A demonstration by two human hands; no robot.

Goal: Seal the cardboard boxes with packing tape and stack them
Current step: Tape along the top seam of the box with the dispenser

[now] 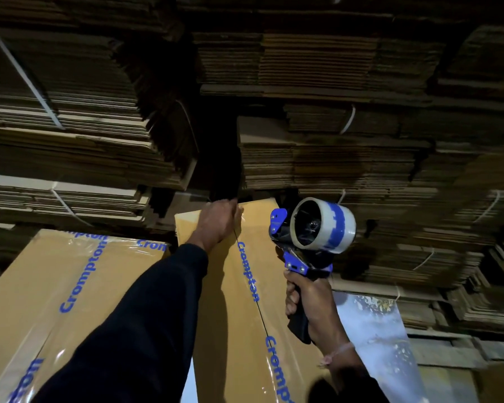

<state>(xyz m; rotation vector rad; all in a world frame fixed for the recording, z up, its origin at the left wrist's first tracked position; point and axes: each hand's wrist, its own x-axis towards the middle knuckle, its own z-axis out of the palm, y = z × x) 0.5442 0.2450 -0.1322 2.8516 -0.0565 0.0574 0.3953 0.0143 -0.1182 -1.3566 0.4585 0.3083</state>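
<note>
A tall brown cardboard box (242, 315) stands in the middle, with clear tape printed "Crompton" in blue running along its centre seam. My left hand (217, 221) reaches to the box's far top edge, and its fingers press over that edge onto the tape end. My right hand (309, 303) grips the black handle of a blue tape dispenser (312, 231), held up just right of the box. The roll on it is clear with a blue band. A second taped box (53, 301) lies to the left, touching the first.
Tall stacks of flattened cardboard sheets (346, 158) tied with white straps fill the whole background. A dark gap (221, 158) runs between two stacks behind the box. A shiny sheet (378, 338) lies at lower right, beside more flat cardboard.
</note>
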